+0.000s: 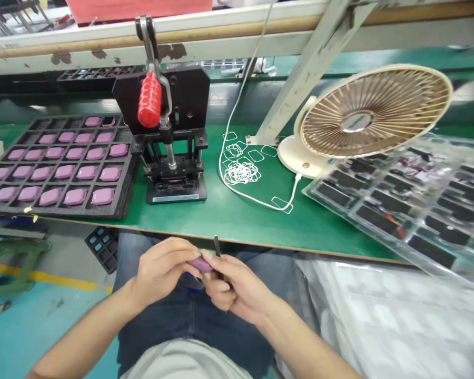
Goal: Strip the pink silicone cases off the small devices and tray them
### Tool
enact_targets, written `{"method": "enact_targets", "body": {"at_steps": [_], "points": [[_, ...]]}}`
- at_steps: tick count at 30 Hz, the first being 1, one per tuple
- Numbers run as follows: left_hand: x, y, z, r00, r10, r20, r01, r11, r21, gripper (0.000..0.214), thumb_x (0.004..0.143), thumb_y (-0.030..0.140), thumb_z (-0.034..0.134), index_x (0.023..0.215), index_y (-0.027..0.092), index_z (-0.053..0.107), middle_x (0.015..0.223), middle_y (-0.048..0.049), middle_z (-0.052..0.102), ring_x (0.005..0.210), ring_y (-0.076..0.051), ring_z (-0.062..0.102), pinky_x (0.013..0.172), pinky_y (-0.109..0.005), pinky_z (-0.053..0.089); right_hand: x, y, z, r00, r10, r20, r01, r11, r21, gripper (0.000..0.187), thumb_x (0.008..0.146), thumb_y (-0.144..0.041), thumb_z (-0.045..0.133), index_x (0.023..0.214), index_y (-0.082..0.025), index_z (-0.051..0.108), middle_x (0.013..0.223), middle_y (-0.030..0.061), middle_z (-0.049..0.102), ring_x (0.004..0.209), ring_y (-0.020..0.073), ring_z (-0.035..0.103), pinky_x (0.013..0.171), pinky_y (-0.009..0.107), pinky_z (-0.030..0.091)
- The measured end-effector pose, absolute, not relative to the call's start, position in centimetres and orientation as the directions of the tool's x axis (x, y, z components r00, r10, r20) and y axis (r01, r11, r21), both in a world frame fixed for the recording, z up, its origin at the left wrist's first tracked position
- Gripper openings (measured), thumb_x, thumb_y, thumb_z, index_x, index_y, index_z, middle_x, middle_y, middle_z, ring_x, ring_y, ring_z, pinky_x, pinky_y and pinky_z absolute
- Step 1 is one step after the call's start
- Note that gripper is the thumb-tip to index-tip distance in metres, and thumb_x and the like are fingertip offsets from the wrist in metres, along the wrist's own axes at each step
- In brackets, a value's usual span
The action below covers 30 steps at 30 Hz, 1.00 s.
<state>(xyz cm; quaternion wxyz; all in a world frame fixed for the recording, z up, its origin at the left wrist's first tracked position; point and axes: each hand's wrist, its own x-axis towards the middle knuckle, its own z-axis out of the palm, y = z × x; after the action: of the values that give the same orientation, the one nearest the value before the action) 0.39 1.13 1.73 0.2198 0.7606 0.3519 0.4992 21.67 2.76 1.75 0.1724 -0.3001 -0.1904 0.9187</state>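
Both my hands meet above my lap, just in front of the bench edge. My left hand (161, 268) is closed, its fingertips pinching one side of a small purple case (200, 263) with rounded corners. From the other side my right hand (233, 281) grips the same case with thumb and fingers. A thin dark stick-like tool (217, 245) also sits in my right hand, its tip pointing up past the fingers. Part of the case is hidden by my fingers.
At left a black foam tray (120, 202) holds several similar purple cases. A toggle press (176, 184) with a red handle stands centre. White thin loops (243, 172) lie beside a cable. Right are a fan (357, 122) and a clear plastic tray (363, 223) with dark parts.
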Motion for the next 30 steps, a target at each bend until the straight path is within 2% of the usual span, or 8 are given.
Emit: {"method": "enact_targets", "body": {"at_steps": [5, 9, 13, 15, 18, 21, 23, 30], "points": [[0.8, 0.8, 1.0, 0.235, 0.695, 0.679, 0.383, -0.709, 0.593, 0.050, 0.089, -0.012, 0.066, 0.131, 0.015, 0.072, 0.111, -0.0111, 0.079, 0.105, -0.020, 0.077, 0.090, -0.032, 0.067, 21.0, 2.4, 1.7, -0.762, 0.424, -0.490, -0.242, -0.888, -0.391, 0.060, 0.079, -0.065, 0.086, 0.074, -0.021, 0.046, 0.053, -0.0152, 0.023, 0.045, 0.0024, 0.007, 0.042, 0.020, 0.006], [-0.3, 0.3, 0.5, 0.357, 0.651, 0.670, 0.431, -0.751, 0.500, 0.047, 0.093, -0.009, 0.063, 0.135, 0.010, 0.067, 0.120, -0.0168, 0.077, 0.116, -0.023, 0.074, 0.099, -0.036, 0.066, 20.8, 2.5, 1.5, -0.669, 0.565, -0.482, -0.163, -0.745, -0.646, 0.063, 0.084, -0.076, 0.076, 0.072, -0.023, 0.045, 0.052, -0.0146, 0.021, 0.046, 0.0042, 0.008, 0.043, 0.022, 0.009], [-2.3, 1.8, 1.0, 0.427, 0.686, 0.589, 0.561, -0.712, 0.422, 0.043, 0.099, -0.003, 0.056, 0.138, 0.012, 0.064, 0.121, -0.0159, 0.077, 0.113, -0.022, 0.074, 0.098, -0.037, 0.065, 21.7, 5.0, 4.9, -0.506, 0.843, -0.182, 0.267, -0.047, -0.962, 0.059, 0.105, -0.065, 0.054, 0.069, -0.019, 0.062, 0.052, -0.0027, 0.050, 0.049, 0.0101, 0.041, 0.050, 0.025, 0.032], [-3.0, 3.8, 1.6, 0.341, 0.710, 0.616, 0.649, -0.652, 0.391, 0.036, 0.101, 0.001, 0.059, 0.132, 0.017, 0.068, 0.122, -0.0133, 0.078, 0.115, -0.023, 0.074, 0.102, -0.041, 0.064, 22.0, 7.6, 8.5, -0.395, 0.882, 0.257, 0.405, 0.418, -0.813, 0.046, 0.108, -0.045, 0.057, 0.072, -0.020, 0.070, 0.064, 0.0019, 0.066, 0.060, 0.0138, 0.059, 0.059, 0.027, 0.044], [-2.9, 7.0, 2.1, 0.242, 0.711, 0.661, 0.742, -0.575, 0.346, 0.022, 0.101, 0.011, 0.065, 0.121, 0.020, 0.072, 0.123, -0.0111, 0.080, 0.122, -0.028, 0.073, 0.110, -0.050, 0.060, 20.9, 12.0, 13.9, -0.291, 0.583, 0.758, 0.468, 0.778, -0.419, 0.017, 0.105, -0.032, 0.065, 0.108, -0.024, 0.079, 0.106, 0.0072, 0.081, 0.090, 0.0197, 0.076, 0.076, 0.029, 0.057], [-2.1, 8.9, 1.8, 0.208, 0.715, 0.667, 0.770, -0.540, 0.339, 0.018, 0.102, 0.012, 0.064, 0.116, 0.020, 0.072, 0.115, -0.0085, 0.083, 0.117, -0.029, 0.077, 0.113, -0.055, 0.058, 18.1, 15.7, 16.7, -0.443, 0.333, 0.832, 0.481, 0.872, -0.092, 0.038, 0.104, -0.036, 0.069, 0.141, -0.028, 0.068, 0.147, 0.0083, 0.069, 0.120, 0.0226, 0.074, 0.084, 0.028, 0.061], [-1.7, 9.2, 1.2, 0.199, 0.720, 0.664, 0.772, -0.533, 0.347, 0.018, 0.102, 0.011, 0.063, 0.115, 0.020, 0.072, 0.111, -0.0071, 0.084, 0.113, -0.029, 0.079, 0.114, -0.056, 0.057, 16.2, 17.3, 17.4, -0.545, 0.256, 0.798, 0.458, 0.888, 0.028, 0.033, 0.108, -0.031, 0.062, 0.140, -0.029, 0.068, 0.147, 0.0045, 0.070, 0.121, 0.0186, 0.074, 0.083, 0.023, 0.061], [-2.4, 8.7, 0.2, 0.167, 0.726, 0.667, 0.726, -0.548, 0.415, 0.021, 0.104, 0.010, 0.060, 0.119, 0.020, 0.071, 0.113, -0.0062, 0.084, 0.117, -0.026, 0.078, 0.119, -0.055, 0.055, 14.3, 18.5, 23.0, -0.160, 0.264, 0.951, 0.559, 0.818, -0.133, 0.035, 0.113, -0.040, 0.053, 0.136, -0.016, 0.064, 0.119, 0.0092, 0.079, 0.107, 0.0189, 0.078, 0.080, 0.026, 0.060]]}}
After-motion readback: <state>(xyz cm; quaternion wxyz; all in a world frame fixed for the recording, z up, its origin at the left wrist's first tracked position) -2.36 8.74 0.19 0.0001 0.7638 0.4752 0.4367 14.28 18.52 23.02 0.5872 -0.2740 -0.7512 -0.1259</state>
